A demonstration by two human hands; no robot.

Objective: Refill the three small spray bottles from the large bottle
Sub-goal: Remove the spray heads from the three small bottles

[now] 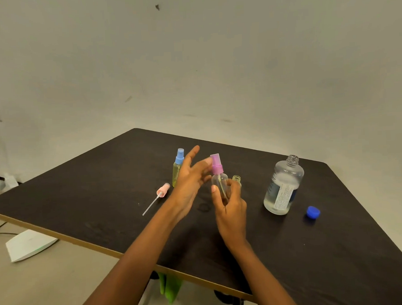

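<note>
On the table, a loose spray head lies farthest left, with a capped small bottle standing just behind and right of it. Near the middle the right hand holds a second small bottle upright, the left hand just left of it and an uncapped small bottle close behind. The large bottle stands well to the right, its loose cap lying just right and in front.

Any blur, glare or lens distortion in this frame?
Head view: left hand fingers slightly motion-blurred beside the purple-capped spray bottle; right hand gripping it is sharper; wide-angle lens splays the table edges; soft light, faint shadows, no harsh glare on the large bottle.
</note>
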